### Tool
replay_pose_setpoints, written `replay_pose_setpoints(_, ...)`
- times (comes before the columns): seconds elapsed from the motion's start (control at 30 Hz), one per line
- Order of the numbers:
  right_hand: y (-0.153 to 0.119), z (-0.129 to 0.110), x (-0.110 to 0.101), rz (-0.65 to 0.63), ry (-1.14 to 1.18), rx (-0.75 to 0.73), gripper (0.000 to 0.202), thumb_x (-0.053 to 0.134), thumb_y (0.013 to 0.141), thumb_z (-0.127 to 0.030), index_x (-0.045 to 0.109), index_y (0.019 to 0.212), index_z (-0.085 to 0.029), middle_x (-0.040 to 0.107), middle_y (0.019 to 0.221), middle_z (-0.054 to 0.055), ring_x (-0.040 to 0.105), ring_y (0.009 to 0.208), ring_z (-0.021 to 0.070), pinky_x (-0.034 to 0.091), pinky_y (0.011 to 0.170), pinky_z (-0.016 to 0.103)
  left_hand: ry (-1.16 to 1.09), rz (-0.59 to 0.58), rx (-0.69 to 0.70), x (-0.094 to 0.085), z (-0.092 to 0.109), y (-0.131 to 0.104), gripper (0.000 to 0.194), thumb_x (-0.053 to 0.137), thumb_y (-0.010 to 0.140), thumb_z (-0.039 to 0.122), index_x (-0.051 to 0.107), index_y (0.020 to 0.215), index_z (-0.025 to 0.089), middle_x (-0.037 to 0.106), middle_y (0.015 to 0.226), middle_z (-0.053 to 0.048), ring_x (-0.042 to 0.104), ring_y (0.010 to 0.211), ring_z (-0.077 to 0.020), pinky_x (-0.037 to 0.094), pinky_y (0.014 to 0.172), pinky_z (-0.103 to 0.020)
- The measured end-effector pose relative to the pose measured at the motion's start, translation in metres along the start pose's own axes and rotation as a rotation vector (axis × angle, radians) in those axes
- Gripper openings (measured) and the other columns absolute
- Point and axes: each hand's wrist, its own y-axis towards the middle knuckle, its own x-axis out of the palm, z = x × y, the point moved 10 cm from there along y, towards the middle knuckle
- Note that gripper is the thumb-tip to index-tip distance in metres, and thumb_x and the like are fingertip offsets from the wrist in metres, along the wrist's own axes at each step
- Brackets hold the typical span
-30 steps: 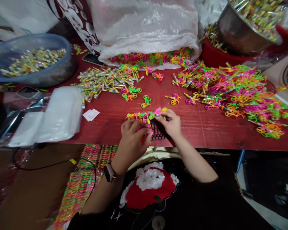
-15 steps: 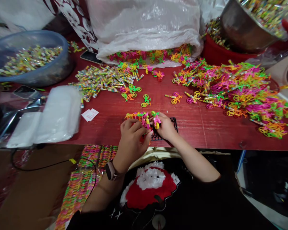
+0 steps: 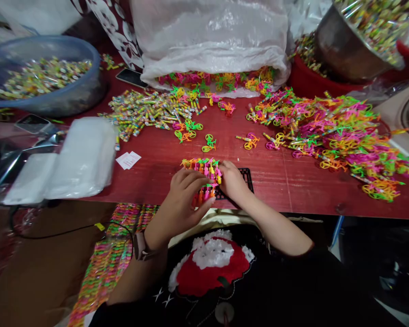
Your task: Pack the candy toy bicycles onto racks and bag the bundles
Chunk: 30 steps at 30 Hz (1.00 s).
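Note:
Small plastic toy bicycles (image 3: 209,169) in bright colours stand packed in rows on a black grid tray (image 3: 247,175) at the table's front edge. My left hand (image 3: 180,197) lies over the left part of these rows, its fingers stretched and its thumb apart, touching the bicycles. At the right end of the back row, my right hand (image 3: 232,181) has its fingers curled against a pink and yellow toy bicycle (image 3: 219,176). Its fingertips are partly hidden behind that bicycle. The left hand covers part of the front row.
Loose toy bicycles with sticks form a large heap (image 3: 344,131) on the right. A pile of short printed tubes (image 3: 146,111) lies at back left, near a blue basin (image 3: 54,106). Clear plastic bags (image 3: 85,159), paper slips (image 3: 128,160) and a white sack (image 3: 211,36) are around.
The pink and yellow bicycle in my right hand has moved down to the right end of the row. My left hand's thumb and fingers have spread apart, showing more of the rows.

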Motion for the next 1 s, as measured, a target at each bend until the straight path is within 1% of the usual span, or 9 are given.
replay_pose_setpoints(0.07,-0.001,0.003,0.001,0.02,-0.008,0.005,0.018,0.058,0.083,-0.002,0.067,0.09,-0.017,0.065,0.101,0.012,0.058,0.097,0.0264,0.05,0.09,0.038,0.002,-0.015,0.02,0.001,0.003,-0.003,0.039,0.069,0.096,0.028,0.055,0.131,0.023,0.066,0.129,-0.01,0.056,0.128,-0.0291,0.036,0.12,-0.057)
replay_pose_setpoints(0.1,-0.001,0.005,0.001,0.033,0.005,0.01,0.018,0.058,0.082,-0.002,0.066,0.089,-0.017,0.064,0.098,0.011,0.058,0.094,0.0261,0.05,0.088,0.037,0.008,-0.027,0.027,0.002,0.004,-0.004,0.038,0.069,0.095,0.027,0.055,0.13,0.023,0.065,0.131,-0.01,0.055,0.129,-0.0293,0.035,0.121,-0.057)
replay_pose_setpoints(0.27,0.001,0.018,0.001,0.087,0.144,0.035,0.021,0.052,0.079,-0.001,0.062,0.083,-0.019,0.061,0.09,0.007,0.058,0.087,0.0237,0.049,0.08,0.033,0.065,-0.105,0.063,0.01,0.005,-0.015,0.023,0.067,0.097,0.026,0.06,0.118,0.025,0.062,0.137,-0.01,0.052,0.138,-0.0287,0.027,0.127,-0.06)
replay_pose_setpoints(0.37,0.002,0.02,0.0,0.106,0.189,0.018,0.02,0.053,0.078,-0.002,0.06,0.081,-0.02,0.061,0.089,0.007,0.058,0.086,0.0235,0.049,0.079,0.033,0.097,-0.124,0.09,0.014,0.002,-0.022,0.027,0.067,0.097,0.024,0.061,0.124,0.026,0.056,0.145,-0.011,0.051,0.141,-0.0282,0.025,0.128,-0.061)
replay_pose_setpoints(0.5,0.003,0.021,-0.002,0.11,0.197,0.032,0.019,0.053,0.078,-0.003,0.059,0.078,-0.02,0.061,0.085,0.005,0.058,0.083,0.0226,0.048,0.078,0.032,0.143,-0.081,0.11,0.015,0.002,-0.026,0.034,0.066,0.096,0.017,0.061,0.127,0.029,0.055,0.15,-0.01,0.056,0.138,-0.0263,0.021,0.129,-0.065)
replay_pose_setpoints(0.6,0.004,0.017,-0.004,0.094,0.22,0.025,0.019,0.052,0.08,-0.003,0.061,0.08,-0.02,0.063,0.086,0.006,0.059,0.084,0.0228,0.049,0.078,0.033,0.16,-0.057,0.128,0.015,0.004,-0.025,0.035,0.067,0.095,0.015,0.061,0.126,0.029,0.057,0.149,-0.01,0.057,0.136,-0.0257,0.024,0.128,-0.065)
replay_pose_setpoints(0.8,0.003,0.011,-0.005,0.066,0.234,0.008,0.028,0.049,0.077,0.001,0.066,0.084,-0.019,0.068,0.094,0.008,0.063,0.092,0.0235,0.052,0.085,0.034,0.181,-0.092,0.139,0.021,0.003,-0.026,0.032,0.072,0.09,0.015,0.064,0.118,0.029,0.061,0.149,-0.006,0.056,0.135,-0.028,0.027,0.126,-0.065)
replay_pose_setpoints(0.9,0.002,0.015,-0.006,0.091,0.222,0.039,0.022,0.052,0.08,-0.002,0.066,0.084,-0.019,0.067,0.092,0.007,0.063,0.089,0.0229,0.052,0.084,0.034,0.181,-0.081,0.14,0.02,0.003,-0.026,0.035,0.073,0.09,0.015,0.063,0.12,0.03,0.062,0.148,-0.004,0.057,0.132,-0.0278,0.029,0.125,-0.064)
replay_pose_setpoints(1.0,0.002,0.019,-0.004,0.101,0.176,0.063,0.018,0.054,0.082,-0.004,0.064,0.083,-0.019,0.065,0.09,0.008,0.061,0.086,0.023,0.052,0.081,0.034,0.195,-0.062,0.135,0.019,0.004,-0.024,0.037,0.073,0.09,0.016,0.062,0.122,0.032,0.063,0.148,-0.002,0.054,0.135,-0.0291,0.025,0.126,-0.067)
